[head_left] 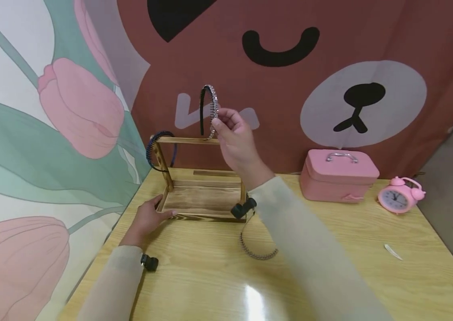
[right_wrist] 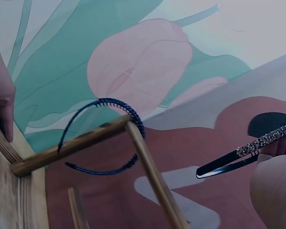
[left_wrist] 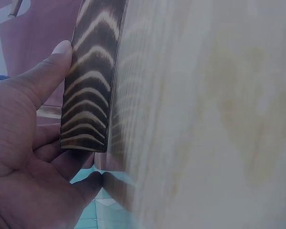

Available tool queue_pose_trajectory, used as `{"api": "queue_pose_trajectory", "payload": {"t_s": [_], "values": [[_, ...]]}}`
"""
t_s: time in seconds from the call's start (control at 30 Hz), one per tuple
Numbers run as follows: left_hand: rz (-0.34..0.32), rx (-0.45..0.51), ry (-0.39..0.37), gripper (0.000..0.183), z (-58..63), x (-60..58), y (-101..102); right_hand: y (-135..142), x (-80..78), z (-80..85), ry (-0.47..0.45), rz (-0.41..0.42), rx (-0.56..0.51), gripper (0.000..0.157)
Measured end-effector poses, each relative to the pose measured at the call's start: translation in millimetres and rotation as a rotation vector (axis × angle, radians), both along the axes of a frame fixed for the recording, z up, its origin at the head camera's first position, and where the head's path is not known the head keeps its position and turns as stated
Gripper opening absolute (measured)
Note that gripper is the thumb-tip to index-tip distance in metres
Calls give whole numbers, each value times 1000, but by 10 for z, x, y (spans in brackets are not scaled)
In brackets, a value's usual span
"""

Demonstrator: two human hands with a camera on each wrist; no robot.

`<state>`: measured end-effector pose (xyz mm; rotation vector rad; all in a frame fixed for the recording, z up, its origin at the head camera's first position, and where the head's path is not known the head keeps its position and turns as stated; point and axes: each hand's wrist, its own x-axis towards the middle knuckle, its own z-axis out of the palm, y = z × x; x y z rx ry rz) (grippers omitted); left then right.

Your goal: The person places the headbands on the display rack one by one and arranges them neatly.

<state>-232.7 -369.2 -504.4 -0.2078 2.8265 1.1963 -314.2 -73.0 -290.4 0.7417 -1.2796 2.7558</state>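
A black headband [head_left: 214,102] covered in sparkling stones stands upright, pinched by one side between the thumb and fingers of my right hand [head_left: 236,138]. Its lower ends are close over the top bar [head_left: 188,140] of a small wooden rack [head_left: 204,198]. Around the left end of that bar hangs a dark blue toothed headband [right_wrist: 105,102]. My left hand [head_left: 150,217] grips the rack's front left corner, its thumb [left_wrist: 52,64] on the dark-grained end board [left_wrist: 88,90] and fingers behind it. The right wrist hides the rack's right post.
A thin wavy headband [head_left: 259,256] lies on the table [head_left: 194,276] in front of the rack. To the right are a pink case [head_left: 338,176], a pink alarm clock [head_left: 398,196] and a small white strip [head_left: 393,252]. Patterned curtain [head_left: 274,93] hangs behind.
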Motion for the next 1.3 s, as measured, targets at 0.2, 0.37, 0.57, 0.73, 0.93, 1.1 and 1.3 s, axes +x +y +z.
{"api": "queue_pose_trajectory", "payload": {"t_s": [0.2,0.37,0.57,0.73,0.93,1.1,1.3], "values": [[22,-2,-15,106,-1,-19,4,-331,-85,-44,-53,-9,42,21],[26,-12,-14,102,10,-25,22,-500,-94,-109,-97,-25,74,20],[28,-15,-4,99,25,-25,28,-617,-110,-257,-129,-36,114,15],[24,-27,-6,99,20,-28,23,-669,-92,-367,-138,-2,133,15],[25,-39,0,97,21,-47,21,-677,-85,-322,-123,-14,63,15],[34,-22,-5,99,15,-36,16,-668,-97,-265,-125,-28,30,18],[31,-16,-5,97,4,-39,33,-671,-76,-269,-125,-66,52,17]]}}
